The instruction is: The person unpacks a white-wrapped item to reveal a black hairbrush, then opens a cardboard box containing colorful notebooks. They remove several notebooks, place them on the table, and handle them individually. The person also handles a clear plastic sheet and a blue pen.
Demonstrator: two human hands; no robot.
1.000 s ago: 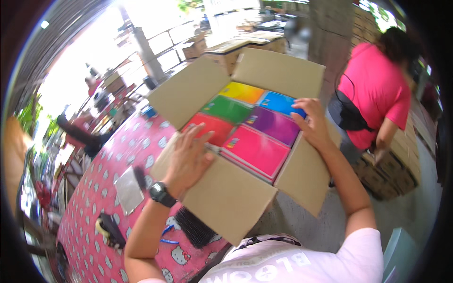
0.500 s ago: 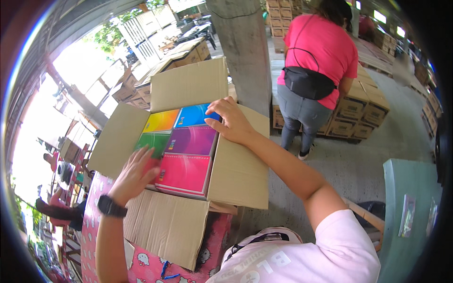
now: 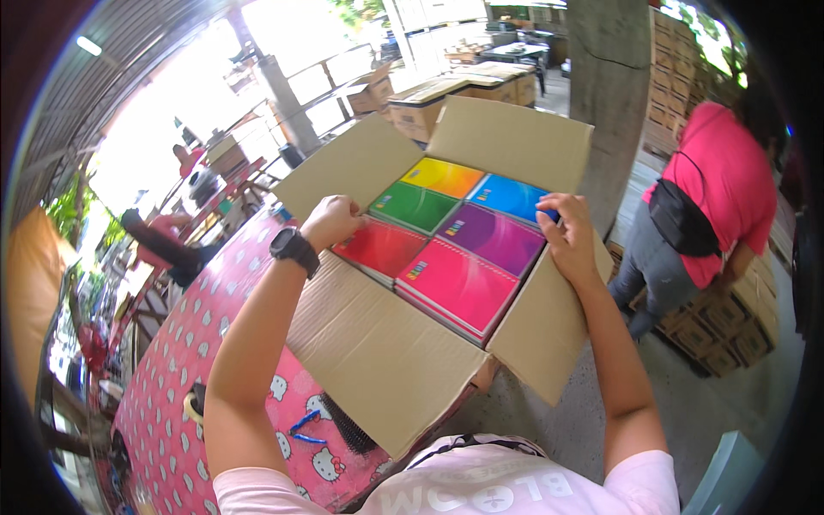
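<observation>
An open cardboard box (image 3: 386, 322) stands in front of me, packed with stacks of notebooks: a yellow one (image 3: 446, 176), a blue one (image 3: 511, 199), a green one (image 3: 412, 206), a purple one (image 3: 493, 236), a red one (image 3: 386, 247) and a pink one (image 3: 459, 283). At the box's left edge, my left hand (image 3: 335, 221) has its fingers curled in beside the red and green notebooks; what they grip is hidden. My right hand (image 3: 571, 236) is at the right edge, thumb and fingers bent but apart, fingertips by the blue notebook's corner.
The table (image 3: 193, 343) has a pink patterned cover, with blue-handled pliers (image 3: 306, 427) and a tape roll (image 3: 194, 403) on it. A person in a pink shirt (image 3: 730, 189) bends over stacked cartons (image 3: 717, 330) at right. A concrete post (image 3: 605, 103) rises behind the box.
The view has swung left. My left hand has moved from above the notebooks to the box's left edge, its fingers now curled. My right hand stays near the blue notebook.
</observation>
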